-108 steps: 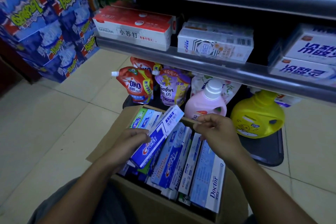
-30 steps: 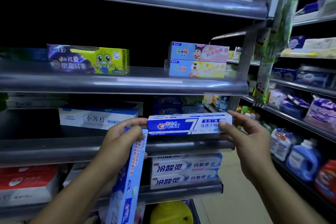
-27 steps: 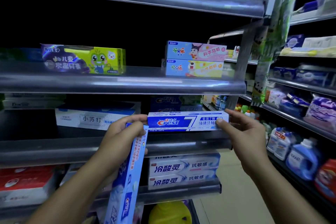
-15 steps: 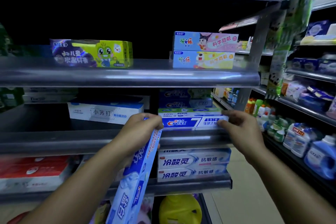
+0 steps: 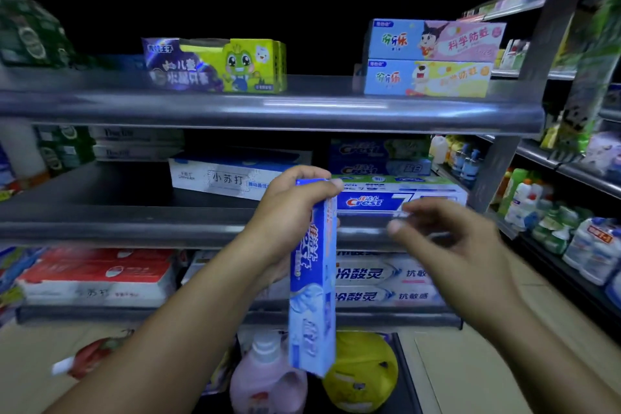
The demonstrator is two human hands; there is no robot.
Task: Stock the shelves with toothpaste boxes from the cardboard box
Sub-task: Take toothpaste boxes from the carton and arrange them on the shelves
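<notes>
Toothpaste box (image 5: 312, 296) hung upright from the left hand (image 5: 292, 212), fingers clenched round its top end, probably kept ready for shelving. At two o'clock, the blurred right hand (image 5: 447, 239), fingers loose and empty, hovered before a Crest box (image 5: 400, 202) lying face-out on the middle shelf (image 5: 134, 225). Detergent bottles (image 5: 591, 249) stood at three o'clock.

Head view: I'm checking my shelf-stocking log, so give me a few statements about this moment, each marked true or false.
1. The left hand grips a blue toothpaste box by its top end, and the box hangs upright. True.
2. The right hand holds a box. False: it holds nothing and its fingers are loose.
3. A Crest box lies lengthwise on the shelf. True.
4. The pink bottle stands on that shelf. False: it stands at the bottom, beside the yellow bottle.
</notes>
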